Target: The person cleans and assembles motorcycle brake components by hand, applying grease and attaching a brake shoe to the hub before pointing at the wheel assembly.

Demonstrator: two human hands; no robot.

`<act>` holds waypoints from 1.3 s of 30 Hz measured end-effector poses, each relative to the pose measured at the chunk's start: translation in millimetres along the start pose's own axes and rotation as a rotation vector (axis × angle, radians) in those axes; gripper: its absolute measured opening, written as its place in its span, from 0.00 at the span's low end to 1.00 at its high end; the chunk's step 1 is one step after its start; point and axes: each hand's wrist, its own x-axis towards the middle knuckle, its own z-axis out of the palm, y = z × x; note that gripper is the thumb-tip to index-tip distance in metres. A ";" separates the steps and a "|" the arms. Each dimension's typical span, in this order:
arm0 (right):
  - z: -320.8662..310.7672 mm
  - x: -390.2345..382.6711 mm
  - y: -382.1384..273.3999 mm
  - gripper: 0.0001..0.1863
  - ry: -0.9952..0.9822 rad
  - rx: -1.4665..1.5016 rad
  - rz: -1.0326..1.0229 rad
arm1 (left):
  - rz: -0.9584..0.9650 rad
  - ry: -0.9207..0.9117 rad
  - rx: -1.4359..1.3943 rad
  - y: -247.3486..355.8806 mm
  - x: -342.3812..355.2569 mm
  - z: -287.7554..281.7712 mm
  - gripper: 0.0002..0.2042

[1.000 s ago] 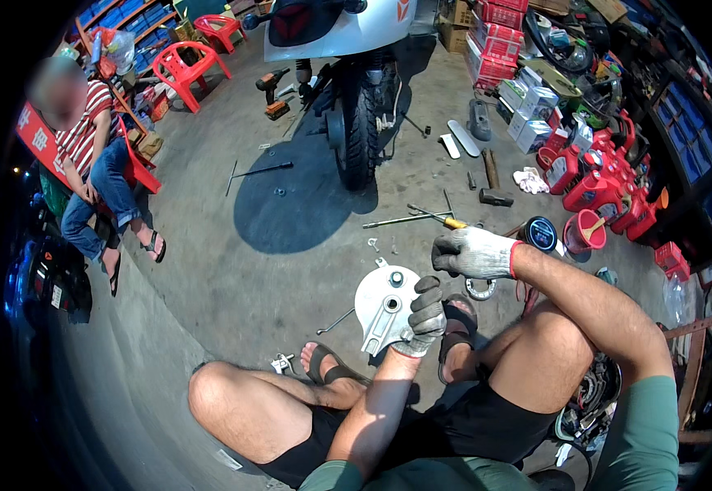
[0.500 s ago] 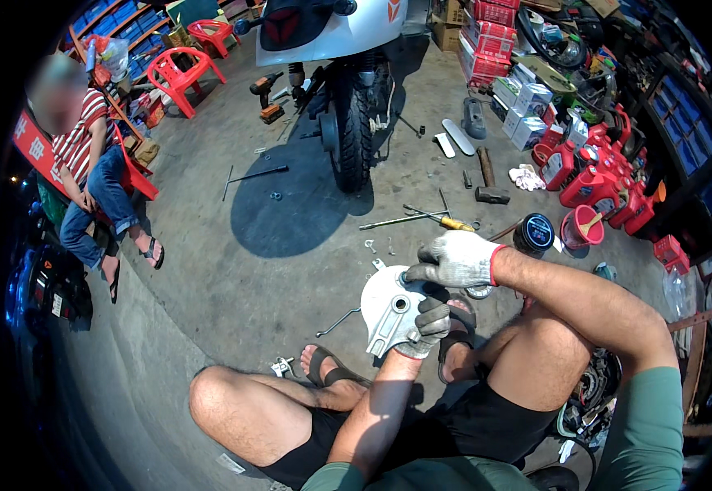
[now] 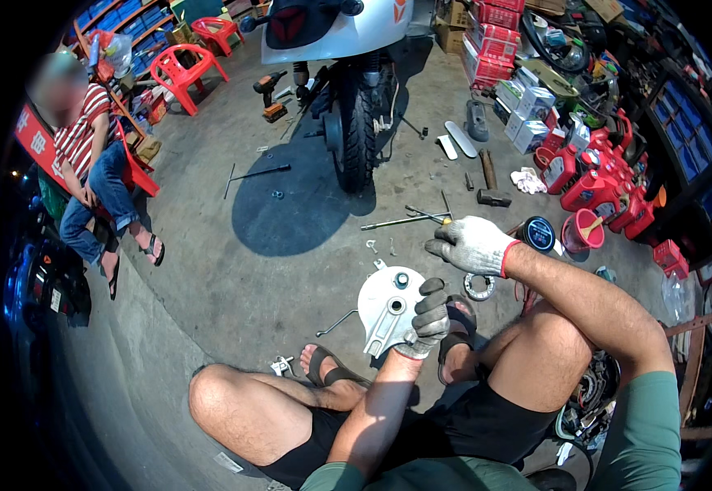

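My left hand (image 3: 430, 317), in a grey-and-white work glove, is closed around the right edge of a round silver brake backing plate (image 3: 379, 309). The plate is tilted toward me, with a bolt head (image 3: 402, 280) near its top and a hole at its centre. My right hand (image 3: 477, 245), gloved alike, hangs to the upper right of the plate, apart from it. Its fingers are bent together, and anything in them is hidden. Behind it shows a screwdriver (image 3: 447, 218), its yellow handle mostly covered by the hand. A metal ring (image 3: 479, 286) lies on the floor below this hand.
Ahead stands a scooter's rear wheel (image 3: 353, 139). A hammer (image 3: 491, 184), a T-handle wrench (image 3: 258, 173) and a cordless drill (image 3: 270, 96) lie on the concrete. Red jugs (image 3: 589, 188) and a pink bucket (image 3: 582, 231) stand right. A person (image 3: 94, 180) sits at left.
My right hand has left the bolt on the plate and moved right, partly covering the screwdriver handle. My left hand keeps its hold; the plate has shifted slightly, and its bolt head is now uncovered.
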 end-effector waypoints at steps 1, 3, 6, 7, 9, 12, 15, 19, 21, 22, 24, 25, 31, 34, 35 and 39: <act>-1.6 -0.9 -0.7 0.25 -0.010 0.008 0.012 | -0.003 -0.007 -0.010 -0.3 0.4 -0.4 0.06; -1.2 -2.0 0.0 0.25 -0.005 0.006 -0.007 | -0.011 -0.020 -0.029 -0.9 1.6 -1.5 0.06; -1.7 -2.7 -3.3 0.25 -0.037 0.010 -0.020 | -0.009 -0.068 -0.061 -1.1 0.5 -7.2 0.13; -1.8 -2.7 -5.6 0.25 -0.055 0.013 -0.023 | 0.000 -0.054 -0.048 -1.1 -1.0 -7.7 0.13; 0.4 -3.6 -6.6 0.26 -0.065 0.018 -0.074 | 0.016 -0.028 -0.023 -1.2 -3.5 -7.0 0.14; 1.1 -2.2 -8.8 0.28 -0.134 0.030 -0.091 | 0.006 0.015 0.003 2.4 -5.2 -10.1 0.20; 8.7 2.7 -4.1 0.30 -0.185 0.054 -0.186 | 0.062 0.104 0.040 -2.4 -8.8 -4.2 0.25; 6.6 4.1 -2.0 0.29 -0.163 0.071 -0.227 | 0.011 0.158 0.113 3.5 -7.7 -6.7 0.26; 0.1 0.3 -1.0 0.26 -0.189 0.010 -0.031 | 0.096 0.284 0.229 8.2 -12.1 -2.8 0.27; -1.4 -0.6 2.2 0.25 -0.172 0.009 -0.016 | 0.089 0.310 0.282 15.0 -12.1 -2.3 0.27; 0.0 -4.7 10.6 0.20 -0.082 0.021 -0.045 | 0.087 0.366 0.420 30.0 -6.0 -6.3 0.28; 0.9 -4.7 14.2 0.20 -0.075 0.034 -0.038 | 0.173 0.403 0.636 30.4 -7.0 -2.0 0.32; -1.5 -4.1 14.6 0.21 -0.119 0.244 0.046 | 0.565 0.748 1.132 44.8 -8.6 -16.4 0.35; -0.6 -5.6 15.0 0.22 -0.166 0.270 0.078 | 0.625 0.930 1.275 32.8 -2.6 -9.2 0.33; 1.5 -5.7 17.7 0.22 -0.175 0.276 0.078 | 0.658 0.927 1.317 27.2 1.1 -7.9 0.32; 11.1 0.1 22.2 0.22 -0.163 0.200 0.011 | 0.735 0.947 1.527 33.4 -2.2 -14.0 0.29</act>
